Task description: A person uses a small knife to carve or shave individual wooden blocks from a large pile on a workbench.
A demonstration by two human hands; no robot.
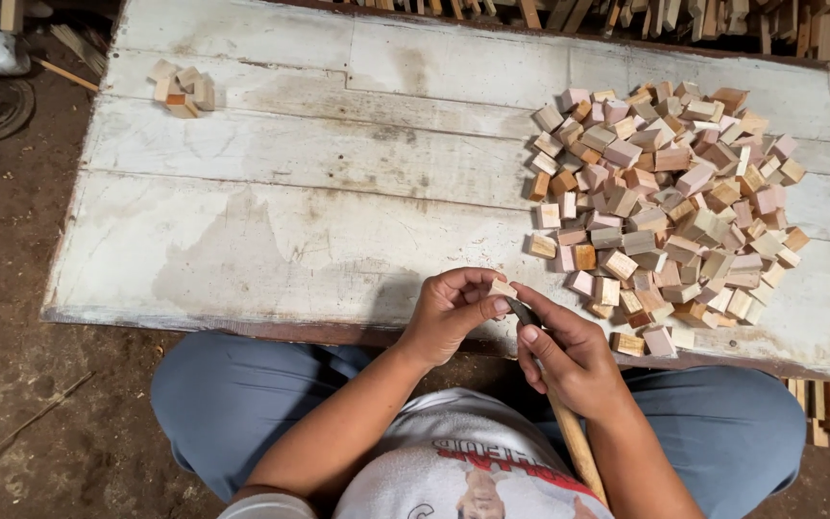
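Right now the left hand (449, 312) pinches a small pale wooden block (502, 287) w/ thumb & fingers at the whitewashed plank table's (290, 221) near edge, steadying it for the wooden-handled blade tool (569, 432) gripped in the closed right hand (573, 360). Big block heap (665, 202) lies right; small pile (183, 89) far left.

The board (271, 192) lies bare across the frame's middle and left; a big heap of blocks (660, 202) crowds the right, a small cluster (184, 91) the upper left.

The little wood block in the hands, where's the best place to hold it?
Probably by its two flat sides, pinched from the left, as the left hand holds the small block. That leaves its right edge bare for the tool in the right hand.
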